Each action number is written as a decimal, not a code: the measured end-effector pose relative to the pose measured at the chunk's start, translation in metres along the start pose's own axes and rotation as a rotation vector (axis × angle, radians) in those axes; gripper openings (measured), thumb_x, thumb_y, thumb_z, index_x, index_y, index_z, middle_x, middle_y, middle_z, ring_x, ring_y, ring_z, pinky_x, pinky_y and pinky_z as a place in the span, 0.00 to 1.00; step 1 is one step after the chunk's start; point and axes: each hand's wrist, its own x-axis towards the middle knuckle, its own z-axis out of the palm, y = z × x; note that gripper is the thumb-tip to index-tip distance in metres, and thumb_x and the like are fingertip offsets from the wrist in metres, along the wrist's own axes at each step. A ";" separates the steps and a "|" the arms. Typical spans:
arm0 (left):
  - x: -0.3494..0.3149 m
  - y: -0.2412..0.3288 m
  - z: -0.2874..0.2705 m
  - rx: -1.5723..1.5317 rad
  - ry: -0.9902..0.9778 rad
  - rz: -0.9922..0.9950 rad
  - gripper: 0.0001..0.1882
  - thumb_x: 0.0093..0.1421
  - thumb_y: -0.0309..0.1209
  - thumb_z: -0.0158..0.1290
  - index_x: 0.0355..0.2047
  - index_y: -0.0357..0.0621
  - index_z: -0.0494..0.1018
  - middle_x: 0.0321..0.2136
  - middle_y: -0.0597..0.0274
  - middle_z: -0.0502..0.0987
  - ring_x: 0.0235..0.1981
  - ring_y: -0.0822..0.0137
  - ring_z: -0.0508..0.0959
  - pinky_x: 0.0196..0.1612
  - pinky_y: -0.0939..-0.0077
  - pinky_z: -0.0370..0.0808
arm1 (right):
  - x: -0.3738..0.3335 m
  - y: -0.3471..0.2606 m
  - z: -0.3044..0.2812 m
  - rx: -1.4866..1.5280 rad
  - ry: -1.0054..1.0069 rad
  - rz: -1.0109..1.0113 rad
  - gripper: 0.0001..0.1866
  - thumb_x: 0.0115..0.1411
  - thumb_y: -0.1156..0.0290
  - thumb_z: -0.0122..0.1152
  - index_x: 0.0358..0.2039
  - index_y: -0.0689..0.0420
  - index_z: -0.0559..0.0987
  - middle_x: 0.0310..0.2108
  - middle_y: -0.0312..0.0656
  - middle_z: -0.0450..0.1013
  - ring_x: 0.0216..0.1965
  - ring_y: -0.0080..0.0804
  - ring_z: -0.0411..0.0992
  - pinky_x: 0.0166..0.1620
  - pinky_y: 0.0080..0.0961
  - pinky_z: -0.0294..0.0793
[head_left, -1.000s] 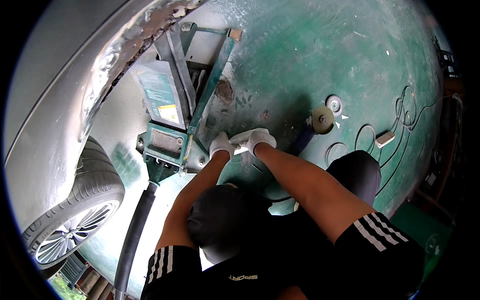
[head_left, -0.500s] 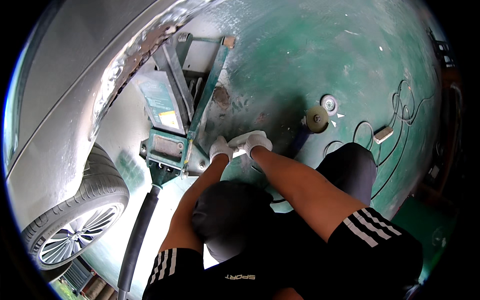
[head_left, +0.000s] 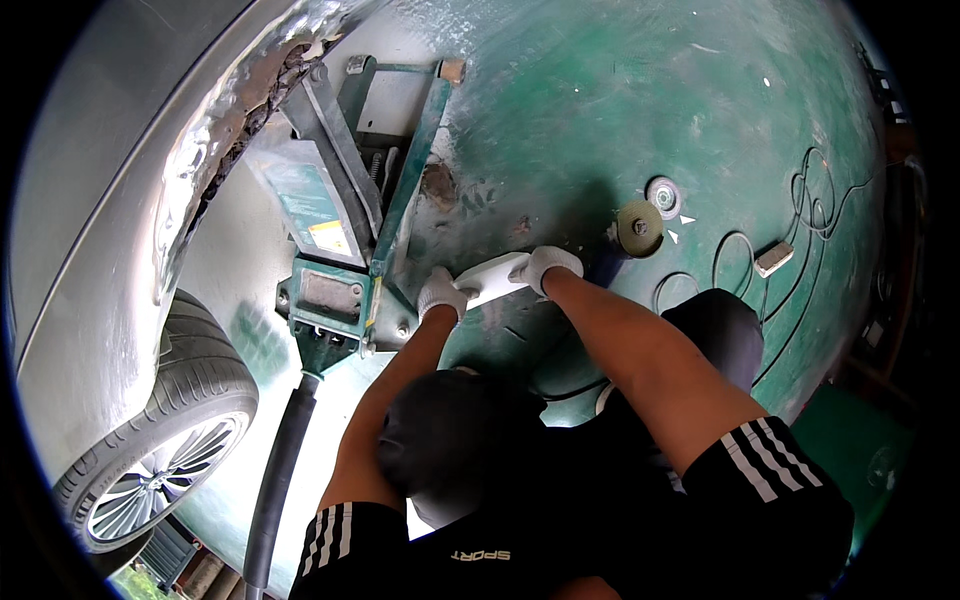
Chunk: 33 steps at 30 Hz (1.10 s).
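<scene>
A flat, pale, elongated piece of sheet (head_left: 490, 281) is stretched between my two hands, low over the green floor; I cannot make out its material. My left hand (head_left: 442, 294), in a white knit glove, pinches its left end beside the jack's side. Gripping the right end is my right hand (head_left: 552, 268), gloved the same way. An angle grinder (head_left: 609, 256) with a round tan disc facing up stands just right of that hand. Beyond the grinder lies a loose grey disc (head_left: 663, 197), with small white triangular scraps next to it.
On my left a green floor jack (head_left: 333, 295) stands beside a car body (head_left: 110, 230) with a bare, ragged lower edge. Its long black handle (head_left: 280, 480) reaches toward me, near the car wheel (head_left: 165, 440). A power strip (head_left: 773, 260) and looped cables (head_left: 818, 195) lie right.
My right hand has moved right, away from the left, so more of the pale piece shows between them. The left hand stays nearly in place, and the view has shifted slightly.
</scene>
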 end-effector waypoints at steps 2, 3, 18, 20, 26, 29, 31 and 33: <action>-0.001 -0.001 -0.001 -0.024 0.001 -0.005 0.36 0.50 0.46 0.76 0.51 0.36 0.74 0.48 0.37 0.82 0.52 0.40 0.83 0.54 0.52 0.79 | 0.010 0.000 0.004 0.005 -0.008 0.010 0.29 0.58 0.40 0.72 0.44 0.55 0.89 0.35 0.45 0.85 0.31 0.39 0.85 0.43 0.36 0.84; 0.001 0.000 -0.002 -0.037 0.003 -0.002 0.36 0.50 0.46 0.76 0.51 0.36 0.73 0.48 0.37 0.82 0.52 0.40 0.83 0.54 0.51 0.79 | 0.013 0.001 0.005 0.019 -0.024 0.022 0.29 0.57 0.40 0.72 0.44 0.55 0.89 0.35 0.45 0.85 0.31 0.39 0.85 0.43 0.36 0.85; 0.001 -0.011 0.010 -0.036 0.084 0.045 0.38 0.46 0.49 0.77 0.47 0.36 0.75 0.45 0.38 0.83 0.50 0.41 0.83 0.53 0.53 0.79 | 0.012 0.000 0.009 0.071 -0.062 0.034 0.27 0.57 0.44 0.72 0.47 0.51 0.88 0.42 0.46 0.86 0.42 0.43 0.85 0.48 0.43 0.83; 0.002 -0.012 0.012 -0.027 0.120 0.042 0.38 0.45 0.51 0.77 0.46 0.36 0.75 0.44 0.40 0.83 0.50 0.41 0.83 0.52 0.53 0.79 | 0.021 -0.003 0.021 0.056 -0.045 0.001 0.28 0.58 0.43 0.71 0.49 0.50 0.88 0.47 0.45 0.85 0.50 0.44 0.83 0.52 0.43 0.81; 0.000 -0.017 0.019 -0.021 0.142 -0.071 0.41 0.46 0.51 0.77 0.52 0.36 0.77 0.49 0.38 0.83 0.53 0.41 0.83 0.55 0.54 0.79 | -0.043 -0.050 0.008 0.177 -0.057 -0.067 0.28 0.58 0.44 0.71 0.51 0.49 0.87 0.53 0.45 0.83 0.57 0.46 0.80 0.59 0.41 0.79; 0.013 -0.027 0.040 -0.009 0.234 0.064 0.34 0.53 0.52 0.71 0.49 0.37 0.79 0.48 0.39 0.83 0.52 0.41 0.82 0.55 0.52 0.79 | 0.039 -0.031 0.066 0.216 0.065 0.070 0.32 0.43 0.49 0.86 0.48 0.48 0.89 0.50 0.38 0.85 0.54 0.38 0.83 0.54 0.37 0.83; 0.007 -0.037 0.045 -0.154 0.212 -0.003 0.31 0.52 0.50 0.72 0.45 0.38 0.78 0.44 0.39 0.83 0.49 0.40 0.83 0.52 0.51 0.78 | 0.015 -0.038 0.058 -0.052 -0.013 -0.045 0.29 0.52 0.43 0.78 0.48 0.48 0.88 0.52 0.42 0.83 0.55 0.44 0.81 0.54 0.38 0.83; -0.008 -0.024 0.034 -0.258 0.170 -0.050 0.28 0.50 0.42 0.76 0.44 0.40 0.77 0.42 0.41 0.83 0.47 0.41 0.83 0.51 0.53 0.78 | 0.017 -0.044 0.057 -0.082 -0.048 -0.016 0.30 0.53 0.42 0.77 0.50 0.47 0.87 0.53 0.42 0.83 0.56 0.44 0.81 0.55 0.38 0.82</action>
